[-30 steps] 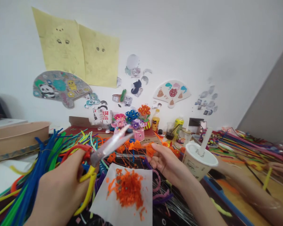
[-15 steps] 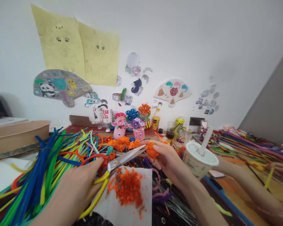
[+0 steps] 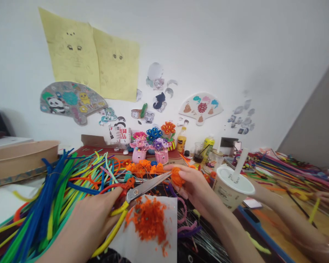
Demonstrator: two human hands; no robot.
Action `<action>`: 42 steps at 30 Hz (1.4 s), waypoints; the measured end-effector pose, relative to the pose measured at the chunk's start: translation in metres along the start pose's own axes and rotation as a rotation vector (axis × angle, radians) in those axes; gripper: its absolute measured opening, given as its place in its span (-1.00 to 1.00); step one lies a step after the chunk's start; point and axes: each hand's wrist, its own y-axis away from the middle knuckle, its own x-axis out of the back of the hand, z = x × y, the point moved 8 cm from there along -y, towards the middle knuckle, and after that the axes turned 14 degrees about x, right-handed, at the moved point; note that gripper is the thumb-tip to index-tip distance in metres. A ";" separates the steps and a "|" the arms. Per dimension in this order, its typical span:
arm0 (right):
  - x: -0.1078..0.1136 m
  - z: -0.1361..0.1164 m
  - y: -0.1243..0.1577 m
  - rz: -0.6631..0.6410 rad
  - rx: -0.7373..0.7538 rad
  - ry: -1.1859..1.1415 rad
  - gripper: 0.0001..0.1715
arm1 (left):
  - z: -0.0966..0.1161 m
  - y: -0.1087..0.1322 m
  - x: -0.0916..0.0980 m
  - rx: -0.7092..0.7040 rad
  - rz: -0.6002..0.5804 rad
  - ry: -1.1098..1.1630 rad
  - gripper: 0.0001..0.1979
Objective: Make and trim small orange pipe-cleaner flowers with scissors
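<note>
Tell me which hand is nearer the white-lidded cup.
Right: the right hand is just left of the cup; the left hand is farther left, holding the scissors.

Single head-worn view, looking forward and slightly down from the person's own eyes — left hand (image 3: 100, 212) and right hand (image 3: 193, 188) close below, tabletop (image 3: 326, 216) stretching away, wall (image 3: 222, 44) farthest.

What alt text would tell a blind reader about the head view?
The left hand holds scissors, tips beside an orange fuzzy piece in the right hand. Orange clippings lie on white paper; colourful fuzzy stems lie left.
</note>
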 end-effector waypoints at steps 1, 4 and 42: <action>0.000 0.000 0.000 0.002 0.002 -0.001 -0.60 | 0.000 0.000 0.000 0.003 -0.010 -0.005 -0.75; 0.000 -0.002 0.001 0.004 0.004 -0.005 -0.62 | 0.000 0.000 0.000 0.012 -0.045 -0.001 -0.75; 0.014 -0.009 -0.002 0.209 0.090 -0.080 -0.61 | -0.002 0.003 0.007 0.160 -0.114 0.225 -0.74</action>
